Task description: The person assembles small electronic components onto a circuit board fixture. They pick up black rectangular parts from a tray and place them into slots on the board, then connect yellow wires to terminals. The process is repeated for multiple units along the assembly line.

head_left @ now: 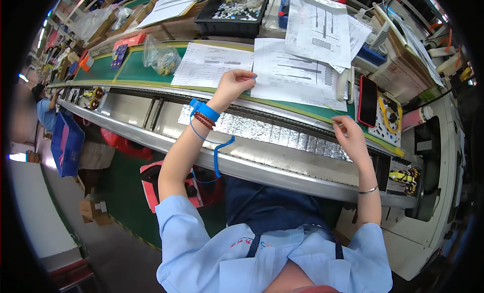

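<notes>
- Head view: left hand (233,84) raised at about 11 o'clock from frame centre, fingers curled shut, pinching something tiny and bluish at the fingertips (250,79); too small to identify.
- Blue wrist strap (204,109) and red bead bracelet (203,120) around the left wrist, coiled blue cord (218,154) hanging toward 6 o'clock.
- Right hand (349,134) at about 3 o'clock, fingers bent inward, thumb and forefinger closed on a thin yellowish wire (334,111) running toward 10 o'clock; thin silver bangle (368,190) on that wrist.
- Both hands well apart, over the green conveyor belt (133,71).
- Printed paper sheets (212,64) just beyond the left hand, at 12 o'clock.
- Dark phone with red edge (367,100) at 1 o'clock of the right hand, near it.
- Clear bag of small parts (160,57) at 10 o'clock of the left hand.
</notes>
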The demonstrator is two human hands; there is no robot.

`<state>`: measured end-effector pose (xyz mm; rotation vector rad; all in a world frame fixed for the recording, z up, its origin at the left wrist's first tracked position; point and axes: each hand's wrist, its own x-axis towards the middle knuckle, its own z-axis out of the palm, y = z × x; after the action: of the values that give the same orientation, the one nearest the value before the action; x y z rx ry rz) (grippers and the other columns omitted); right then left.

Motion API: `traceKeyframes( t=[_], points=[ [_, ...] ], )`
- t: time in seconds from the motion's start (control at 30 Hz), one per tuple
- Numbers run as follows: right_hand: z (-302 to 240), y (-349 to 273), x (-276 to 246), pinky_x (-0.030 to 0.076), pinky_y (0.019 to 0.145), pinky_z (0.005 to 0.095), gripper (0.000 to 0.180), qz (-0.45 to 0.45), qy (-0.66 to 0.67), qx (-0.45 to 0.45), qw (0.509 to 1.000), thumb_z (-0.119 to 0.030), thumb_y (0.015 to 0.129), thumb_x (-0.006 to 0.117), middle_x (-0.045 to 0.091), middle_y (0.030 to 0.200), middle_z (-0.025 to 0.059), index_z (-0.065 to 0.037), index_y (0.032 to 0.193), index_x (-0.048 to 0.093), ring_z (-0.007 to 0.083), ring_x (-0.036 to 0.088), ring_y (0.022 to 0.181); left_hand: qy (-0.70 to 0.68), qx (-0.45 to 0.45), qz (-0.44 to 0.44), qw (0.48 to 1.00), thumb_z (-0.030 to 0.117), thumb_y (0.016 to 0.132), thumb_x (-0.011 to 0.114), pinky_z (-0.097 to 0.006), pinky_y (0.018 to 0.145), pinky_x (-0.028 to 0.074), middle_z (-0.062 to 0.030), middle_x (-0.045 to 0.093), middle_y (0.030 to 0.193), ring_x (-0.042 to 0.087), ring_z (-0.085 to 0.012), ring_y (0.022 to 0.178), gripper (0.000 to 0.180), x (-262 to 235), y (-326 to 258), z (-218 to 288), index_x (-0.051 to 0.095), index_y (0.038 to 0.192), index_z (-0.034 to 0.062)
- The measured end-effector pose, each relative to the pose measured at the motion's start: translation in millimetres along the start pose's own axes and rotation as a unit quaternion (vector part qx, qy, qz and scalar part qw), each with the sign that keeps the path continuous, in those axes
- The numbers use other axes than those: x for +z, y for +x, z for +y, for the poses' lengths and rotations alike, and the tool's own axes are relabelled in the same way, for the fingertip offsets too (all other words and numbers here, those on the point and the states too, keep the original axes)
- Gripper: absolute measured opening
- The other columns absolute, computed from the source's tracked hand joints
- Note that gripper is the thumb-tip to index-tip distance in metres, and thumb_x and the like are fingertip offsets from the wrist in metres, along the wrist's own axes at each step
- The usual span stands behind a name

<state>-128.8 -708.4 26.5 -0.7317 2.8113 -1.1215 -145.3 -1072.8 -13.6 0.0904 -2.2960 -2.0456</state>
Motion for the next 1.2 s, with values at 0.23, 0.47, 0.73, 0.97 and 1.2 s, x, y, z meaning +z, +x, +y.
traceKeyframes(
  t=[0.23, 0.47, 0.73, 0.97, 1.2],
  points=[
    [-4.2, 2.4, 11.5, 0.049, 0.072, 0.0297, 0.016, -0.021, 0.03, 0.004, 0.999, -0.006, 0.088, 0.057, 0.059, 0.089, 0.0123, 0.003, 0.101, 0.061, 0.0211, 0.061, 0.077, -0.02, 0.009, 0.03, 0.999, 0.008, 0.084, 0.062, -0.024, 0.072, 0.052, -0.0077, 0.068, 0.085, 0.065, -0.0128, 0.076, 0.023, -11.5, -13.9, 6.4, 0.067, 0.103, -0.0039],
    [3.4, -7.4, 8.1, 0.049, 0.071, 0.0308, 0.015, -0.008, 0.042, 0.026, 0.999, -0.007, 0.088, 0.057, 0.06, 0.088, 0.0126, 0.002, 0.1, 0.061, 0.0227, 0.061, 0.077, 0.097, 0.016, 0.013, 0.995, 0.006, 0.084, 0.06, -0.024, 0.067, 0.052, -0.0075, 0.067, 0.08, 0.064, -0.0117, 0.072, 0.023, -35.1, 21.5, 4.9, 0.066, 0.102, -0.0058],
    [33.6, -38.5, -2.8, 0.049, 0.071, 0.0321, 0.016, 0.033, 0.039, 0.047, 0.998, -0.008, 0.087, 0.057, 0.062, 0.09, 0.0124, 0.001, 0.1, 0.061, 0.0236, 0.063, 0.079, 0.169, 0.305, 0.152, 0.925, 0.005, 0.087, 0.061, -0.022, 0.071, 0.049, -0.0048, 0.068, 0.091, 0.06, -0.0087, 0.078, 0.018, -43.8, 65.0, 55.4, 0.068, 0.103, 0.0041],
    [41.3, -48.5, -8.4, 0.049, 0.07, 0.0325, 0.017, 0.062, 0.033, 0.055, 0.996, -0.009, 0.086, 0.058, 0.062, 0.089, 0.0117, 0.0, 0.1, 0.061, 0.0229, 0.061, 0.076, 0.367, 0.471, 0.406, 0.692, 0.01, 0.085, 0.064, -0.035, 0.084, 0.047, -0.0159, 0.059, 0.109, 0.059, -0.0265, 0.094, 0.033, -58.1, 95.8, 139.8, 0.061, 0.118, 0.0056],
    [45.7, -12.8, -17.0, 0.049, 0.069, 0.029, 0.022, 0.026, 0.047, 0.066, 0.996, -0.006, 0.086, 0.058, 0.059, 0.09, 0.0102, 0.0, 0.107, 0.059, 0.0185, 0.059, 0.072, 0.334, 0.294, 0.217, 0.869, 0.009, 0.082, 0.066, -0.033, 0.075, 0.051, -0.013, 0.059, 0.112, 0.06, -0.0268, 0.095, 0.03, -29.6, 75.3, 60.0, 0.062, 0.112, 0.0085]
  ],
)
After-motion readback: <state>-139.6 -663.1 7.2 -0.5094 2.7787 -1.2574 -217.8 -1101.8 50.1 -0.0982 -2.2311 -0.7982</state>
